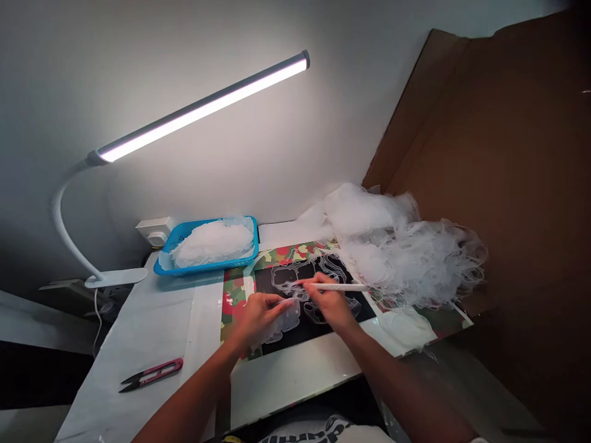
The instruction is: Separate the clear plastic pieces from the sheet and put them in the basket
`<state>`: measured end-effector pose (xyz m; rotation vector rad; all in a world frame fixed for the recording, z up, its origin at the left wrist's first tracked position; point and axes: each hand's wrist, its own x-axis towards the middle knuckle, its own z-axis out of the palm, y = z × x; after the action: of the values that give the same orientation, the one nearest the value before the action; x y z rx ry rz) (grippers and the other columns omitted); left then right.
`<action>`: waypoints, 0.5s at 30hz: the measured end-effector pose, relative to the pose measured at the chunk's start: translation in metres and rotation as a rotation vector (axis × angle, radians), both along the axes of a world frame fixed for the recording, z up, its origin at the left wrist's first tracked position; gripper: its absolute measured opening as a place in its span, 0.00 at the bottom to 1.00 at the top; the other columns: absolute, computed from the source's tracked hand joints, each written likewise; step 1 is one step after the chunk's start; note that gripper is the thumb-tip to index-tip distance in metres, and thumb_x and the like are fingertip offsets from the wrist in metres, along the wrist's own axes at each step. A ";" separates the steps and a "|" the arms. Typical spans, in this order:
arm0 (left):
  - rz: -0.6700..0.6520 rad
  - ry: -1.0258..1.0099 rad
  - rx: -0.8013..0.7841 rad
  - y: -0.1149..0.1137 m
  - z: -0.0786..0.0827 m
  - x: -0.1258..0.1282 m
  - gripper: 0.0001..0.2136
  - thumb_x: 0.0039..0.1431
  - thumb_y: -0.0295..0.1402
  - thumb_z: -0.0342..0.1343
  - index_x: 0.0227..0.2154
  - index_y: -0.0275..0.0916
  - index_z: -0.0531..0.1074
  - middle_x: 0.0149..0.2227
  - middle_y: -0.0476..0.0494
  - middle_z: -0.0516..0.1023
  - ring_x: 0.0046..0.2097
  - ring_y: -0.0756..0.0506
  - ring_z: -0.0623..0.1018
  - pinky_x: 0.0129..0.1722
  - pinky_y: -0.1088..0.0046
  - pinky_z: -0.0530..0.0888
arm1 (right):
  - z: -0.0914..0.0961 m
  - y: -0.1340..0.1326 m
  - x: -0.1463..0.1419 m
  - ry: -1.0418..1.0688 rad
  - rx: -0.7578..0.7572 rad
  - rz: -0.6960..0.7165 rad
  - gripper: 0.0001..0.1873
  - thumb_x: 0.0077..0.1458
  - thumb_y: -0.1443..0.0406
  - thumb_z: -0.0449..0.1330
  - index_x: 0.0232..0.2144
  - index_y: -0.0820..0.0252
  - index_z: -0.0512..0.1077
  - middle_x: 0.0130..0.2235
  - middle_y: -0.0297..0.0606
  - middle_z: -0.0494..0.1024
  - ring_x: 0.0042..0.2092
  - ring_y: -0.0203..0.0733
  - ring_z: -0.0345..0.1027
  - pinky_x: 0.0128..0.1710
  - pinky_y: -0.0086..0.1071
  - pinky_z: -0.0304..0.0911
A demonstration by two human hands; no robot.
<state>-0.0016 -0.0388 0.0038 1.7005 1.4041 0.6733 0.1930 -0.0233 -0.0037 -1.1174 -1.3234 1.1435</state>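
My left hand (pixel 258 315) is closed on a clear plastic film sheet (pixel 285 320) cut into outlined shapes, lifting its edge off a black mat (pixel 295 335). My right hand (pixel 329 303) pinches a thin white pen-like tool (pixel 339 287), whose tip points left toward the film near my left fingers. Both hands work close together over the black mat, which lies on a red, green and yellow patterned board (pixel 233 295). More outlined film shapes (pixel 295 271) rest on the mat just beyond my hands.
A blue tray (pixel 252 226) heaped with clear pieces sits at the back left. A big pile of clear scrap film (pixel 406 249) lies right. Pink thread snips (pixel 152 374) lie front left. A lit desk lamp (pixel 203 107) arches overhead; brown cardboard (pixel 498 160) stands right.
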 end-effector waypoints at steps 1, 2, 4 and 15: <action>0.021 -0.062 -0.036 0.000 0.001 -0.003 0.21 0.56 0.50 0.54 0.24 0.36 0.79 0.19 0.50 0.69 0.23 0.51 0.62 0.23 0.76 0.54 | -0.003 0.006 0.007 0.065 0.001 -0.119 0.14 0.51 0.55 0.64 0.23 0.57 0.70 0.33 0.34 0.80 0.33 0.38 0.68 0.33 0.31 0.61; 0.044 -0.132 -0.075 0.001 0.001 -0.005 0.21 0.55 0.50 0.55 0.25 0.36 0.80 0.20 0.50 0.70 0.24 0.51 0.64 0.22 0.77 0.55 | -0.006 0.012 0.017 0.145 -0.008 -0.239 0.15 0.48 0.55 0.66 0.22 0.57 0.68 0.32 0.34 0.79 0.34 0.38 0.69 0.32 0.30 0.61; 0.092 -0.292 -0.173 0.002 0.000 -0.009 0.21 0.53 0.51 0.58 0.28 0.35 0.81 0.22 0.48 0.74 0.24 0.51 0.66 0.22 0.77 0.58 | -0.007 0.023 0.041 0.304 -0.047 -0.412 0.17 0.43 0.55 0.69 0.21 0.58 0.66 0.32 0.34 0.80 0.36 0.40 0.73 0.29 0.28 0.62; 0.270 -0.805 -0.549 0.010 -0.006 -0.011 0.20 0.50 0.49 0.63 0.29 0.32 0.81 0.24 0.42 0.79 0.22 0.50 0.72 0.21 0.78 0.66 | 0.098 0.065 0.244 0.327 0.575 -0.717 0.13 0.45 0.66 0.66 0.24 0.48 0.64 0.29 0.30 0.77 0.37 0.45 0.76 0.46 0.48 0.70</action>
<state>-0.0127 -0.0292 -0.0019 0.6828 1.0815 0.8860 0.4369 0.0415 0.0943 -0.8157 -0.8001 0.3507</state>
